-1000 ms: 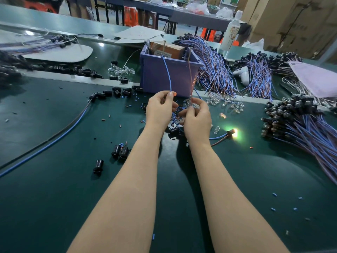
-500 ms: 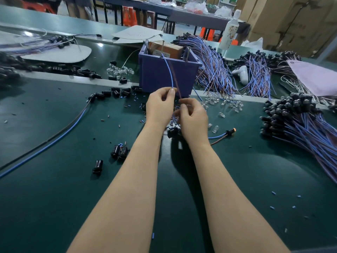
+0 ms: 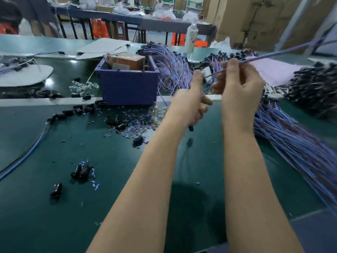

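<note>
Right hand (image 3: 238,88) pinches the blue wire (image 3: 273,54), which runs up-right past the fingertips — left hand (image 3: 189,101) grips it too, black cap (image 3: 191,128) dangling under those fingers.

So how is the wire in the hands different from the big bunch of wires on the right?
The single wire is one strand, held up in the air by the left hand and right hand; the bunch of wires is many strands lying on the green table. The single wire runs straight; the bunch fans out. Both look purple-blue.
</note>
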### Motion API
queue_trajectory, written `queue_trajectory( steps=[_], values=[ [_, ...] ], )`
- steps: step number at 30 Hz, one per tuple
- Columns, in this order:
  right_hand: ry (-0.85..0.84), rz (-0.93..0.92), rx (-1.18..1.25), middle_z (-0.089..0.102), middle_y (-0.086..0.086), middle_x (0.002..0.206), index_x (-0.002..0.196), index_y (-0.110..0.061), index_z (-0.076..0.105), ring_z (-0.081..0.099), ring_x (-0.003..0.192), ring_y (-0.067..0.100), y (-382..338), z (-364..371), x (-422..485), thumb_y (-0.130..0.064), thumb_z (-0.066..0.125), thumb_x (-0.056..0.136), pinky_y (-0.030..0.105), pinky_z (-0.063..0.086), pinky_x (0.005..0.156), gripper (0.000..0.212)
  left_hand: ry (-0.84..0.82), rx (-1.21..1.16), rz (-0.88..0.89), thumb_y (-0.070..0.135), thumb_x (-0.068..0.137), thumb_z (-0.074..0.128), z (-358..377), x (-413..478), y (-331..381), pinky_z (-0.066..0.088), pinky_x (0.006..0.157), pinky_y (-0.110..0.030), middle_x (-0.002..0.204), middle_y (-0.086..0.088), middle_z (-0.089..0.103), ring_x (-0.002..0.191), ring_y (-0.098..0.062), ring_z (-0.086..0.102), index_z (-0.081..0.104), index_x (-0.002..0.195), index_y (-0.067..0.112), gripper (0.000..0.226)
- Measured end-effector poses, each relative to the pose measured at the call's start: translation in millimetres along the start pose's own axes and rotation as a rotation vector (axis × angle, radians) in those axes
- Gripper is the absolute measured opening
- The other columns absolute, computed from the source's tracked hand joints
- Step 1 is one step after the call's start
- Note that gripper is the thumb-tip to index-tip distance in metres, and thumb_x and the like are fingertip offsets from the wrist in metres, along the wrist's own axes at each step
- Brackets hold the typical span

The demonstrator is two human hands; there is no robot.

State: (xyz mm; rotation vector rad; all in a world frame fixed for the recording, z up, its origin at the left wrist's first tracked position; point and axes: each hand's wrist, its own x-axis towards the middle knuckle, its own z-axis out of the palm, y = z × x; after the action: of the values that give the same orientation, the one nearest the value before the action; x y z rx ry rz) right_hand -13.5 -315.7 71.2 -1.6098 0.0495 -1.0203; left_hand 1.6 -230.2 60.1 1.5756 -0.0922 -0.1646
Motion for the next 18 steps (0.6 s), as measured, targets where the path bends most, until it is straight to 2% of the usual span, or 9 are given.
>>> queue_trajectory(
  steps=[2, 4, 6, 9, 12, 14, 15, 16, 18],
  values=[
    [0.192, 0.067, 0.142, 0.055, -0.011, 0.049, 0.075, -0.016, 0.058, 0.05, 0.042, 0.002, 3.9, -30.0, 9.8, -0.015, 0.047, 0.098, 0.02, 0.044, 0.047, 0.025, -0.239, -0.353, -0.182, 0.06, 0.097, 0.025, 37.9, 2.0, -0.9, 0.023, 0.037, -0.011, 0.04, 0.005, 0.046, 0.03, -0.005, 0.03, 0.059, 0.084, 0.007, 0.064],
    [0.363, 0.052, 0.121, 0.057, -0.011, 0.049, 0.074, -0.017, 0.057, 0.049, 0.039, 0.004, 13.3, -62.3, 12.0, -0.015, 0.046, 0.098, 0.02, 0.042, 0.045, 0.026, -0.261, -0.666, -0.161, 0.041, 0.103, 0.029, 73.3, 8.5, 1.6, 0.022, 0.033, -0.011, 0.039, 0.008, 0.044, 0.029, -0.001, 0.03, 0.054, 0.092, 0.009, 0.043],
    [0.5, 0.058, 0.034, 0.061, -0.007, 0.055, 0.072, -0.02, 0.055, 0.051, 0.038, 0.005, 29.4, -93.0, 8.5, -0.018, 0.046, 0.099, 0.021, 0.042, 0.045, 0.028, -0.215, -0.762, -0.116, 0.023, 0.104, 0.035, 106.4, 18.8, 4.9, 0.027, 0.033, -0.011, 0.042, 0.009, 0.045, 0.032, 0.0, 0.034, 0.055, 0.083, 0.01, 0.032],
    [0.638, 0.28, 0.035, 0.061, -0.003, 0.05, 0.067, -0.018, 0.054, 0.05, 0.035, 0.007, 61.3, -134.3, 2.8, -0.023, 0.045, 0.099, 0.023, 0.042, 0.043, 0.034, -0.217, -0.626, -0.121, 0.013, 0.103, 0.037, 161.9, 31.3, 1.4, 0.035, 0.036, -0.013, 0.051, 0.002, 0.049, 0.034, -0.002, 0.042, 0.053, 0.075, 0.008, 0.032],
    [0.658, 0.699, 0.386, 0.06, -0.007, 0.043, 0.069, -0.015, 0.052, 0.052, 0.034, 0.004, 83.0, -162.5, 1.7, -0.029, 0.04, 0.101, 0.016, 0.04, 0.038, 0.037, -0.293, -0.398, -0.205, 0.008, 0.102, 0.034, 205.6, 39.7, -23.6, 0.039, 0.045, -0.02, 0.052, -0.003, 0.048, 0.041, -0.013, 0.046, 0.044, 0.073, 0.003, 0.031],
    [0.647, 0.8, 0.597, 0.066, -0.003, 0.054, 0.076, -0.014, 0.054, 0.06, 0.042, 0.004, 91.5, -170.6, 2.1, -0.029, 0.038, 0.102, 0.014, 0.047, 0.042, 0.035, -0.265, -0.137, -0.2, 0.01, 0.101, 0.037, 220.5, 49.0, -47.9, 0.052, 0.057, -0.03, 0.056, -0.014, 0.061, 0.055, -0.025, 0.061, 0.049, 0.076, -0.007, 0.033],
    [0.638, 0.805, 0.663, 0.069, 0.0, 0.063, 0.08, -0.013, 0.056, 0.064, 0.049, 0.005, 94.6, -170.4, 2.6, -0.028, 0.039, 0.102, 0.015, 0.051, 0.048, 0.031, -0.226, 0.018, -0.16, 0.013, 0.099, 0.041, 223.7, 53.7, -59.0, 0.056, 0.07, -0.035, 0.074, -0.022, 0.068, 0.073, -0.031, 0.067, 0.057, 0.085, -0.012, 0.033],
    [0.625, 0.802, 0.703, 0.07, 0.003, 0.075, 0.085, -0.01, 0.057, 0.067, 0.056, 0.008, 97.5, -167.9, 3.1, -0.026, 0.041, 0.101, 0.017, 0.055, 0.055, 0.028, -0.176, 0.149, -0.131, 0.018, 0.097, 0.045, 224.8, 57.4, -68.0, 0.055, 0.081, -0.037, 0.092, -0.025, 0.069, 0.089, -0.034, 0.067, 0.062, 0.094, -0.011, 0.034],
    [0.607, 0.808, 0.726, 0.068, 0.009, 0.096, 0.1, -0.005, 0.056, 0.069, 0.073, 0.015, 102.7, -161.4, 3.6, -0.026, 0.043, 0.101, 0.024, 0.058, 0.07, 0.025, -0.118, 0.229, -0.121, 0.023, 0.094, 0.049, 221.9, 61.3, -78.5, 0.053, 0.087, -0.037, 0.1, -0.022, 0.069, 0.097, -0.034, 0.066, 0.069, 0.095, -0.004, 0.034]
  ],
)
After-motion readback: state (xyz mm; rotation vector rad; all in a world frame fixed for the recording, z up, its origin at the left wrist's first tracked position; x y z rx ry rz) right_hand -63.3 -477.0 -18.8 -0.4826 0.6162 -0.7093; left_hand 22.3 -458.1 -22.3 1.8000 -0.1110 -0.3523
